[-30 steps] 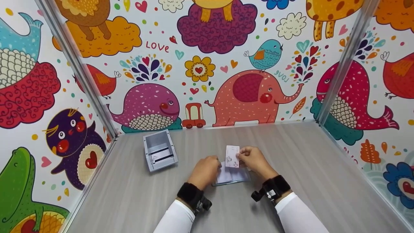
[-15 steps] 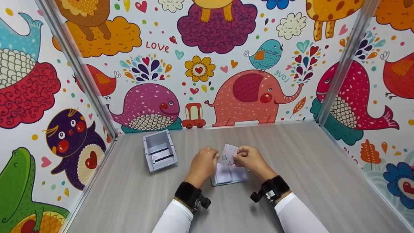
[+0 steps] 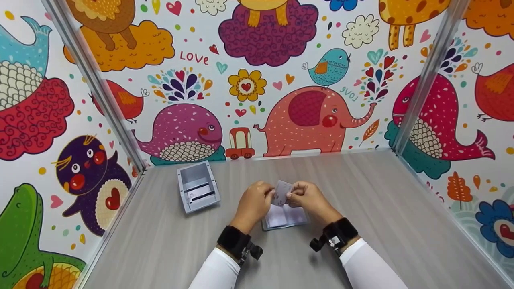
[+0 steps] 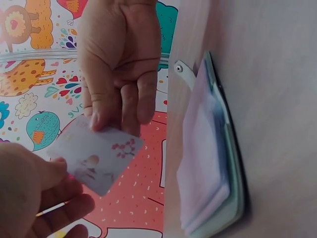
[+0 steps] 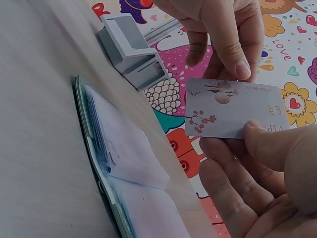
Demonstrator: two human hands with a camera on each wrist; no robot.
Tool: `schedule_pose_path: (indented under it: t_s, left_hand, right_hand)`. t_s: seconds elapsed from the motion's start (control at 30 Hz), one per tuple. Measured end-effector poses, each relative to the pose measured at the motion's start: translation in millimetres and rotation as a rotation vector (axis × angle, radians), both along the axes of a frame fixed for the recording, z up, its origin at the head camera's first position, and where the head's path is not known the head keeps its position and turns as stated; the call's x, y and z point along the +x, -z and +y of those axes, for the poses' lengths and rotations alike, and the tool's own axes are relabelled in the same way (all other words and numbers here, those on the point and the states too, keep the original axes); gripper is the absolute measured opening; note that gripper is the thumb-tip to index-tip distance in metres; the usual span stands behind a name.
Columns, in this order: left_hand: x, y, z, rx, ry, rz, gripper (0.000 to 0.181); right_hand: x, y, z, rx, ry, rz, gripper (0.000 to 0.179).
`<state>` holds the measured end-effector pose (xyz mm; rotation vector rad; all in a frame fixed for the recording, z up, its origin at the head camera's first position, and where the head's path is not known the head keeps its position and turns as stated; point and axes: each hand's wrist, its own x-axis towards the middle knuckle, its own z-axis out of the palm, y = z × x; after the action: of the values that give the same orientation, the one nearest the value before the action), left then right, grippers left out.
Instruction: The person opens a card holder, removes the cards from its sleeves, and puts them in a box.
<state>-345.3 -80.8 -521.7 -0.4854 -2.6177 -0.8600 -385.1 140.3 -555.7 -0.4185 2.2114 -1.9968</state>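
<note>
A bank card point(image 5: 233, 106) with a chip, "VIP" lettering and a blossom print is held up between both hands. My right hand point(image 3: 311, 197) pinches one end between thumb and fingers. At the opposite edge, my left hand point(image 3: 255, 199) pinches the card too, its thumb over the printed face in the left wrist view. Just below, an open card holder point(image 3: 284, 216) lies on the table. Its green cover point(image 4: 235, 183) and milky clear sleeves point(image 5: 126, 141) show from the side, and a white snap strap point(image 4: 185, 73) sticks out.
A grey open-topped box point(image 3: 198, 186) stands back left on the table, with a pale card point(image 3: 199, 192) under two dark bars. Patterned wall panels point(image 3: 301, 120) close off the back and sides of the wood-grain table point(image 3: 361, 192).
The card has tilted and come to the left hand. My left hand has risen from the card holder and taken the card's near edge, while the right hand keeps its pinch.
</note>
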Motion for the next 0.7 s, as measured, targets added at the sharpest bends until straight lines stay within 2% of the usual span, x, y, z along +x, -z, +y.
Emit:
schedule_pose_path:
  t_s: [0.4, 0.7]
  left_hand:
    - [1.2, -2.6, 0.4, 0.018, 0.014, -0.022, 0.021]
    - [2.4, -2.7, 0.7, 0.011, 0.031, 0.003, 0.019]
  right_hand:
    - [0.2, 0.7, -0.9, -0.020, 0.005, 0.000, 0.005]
    - [-0.1, -0.1, -1.2, -0.015, -0.015, 0.001, 0.008]
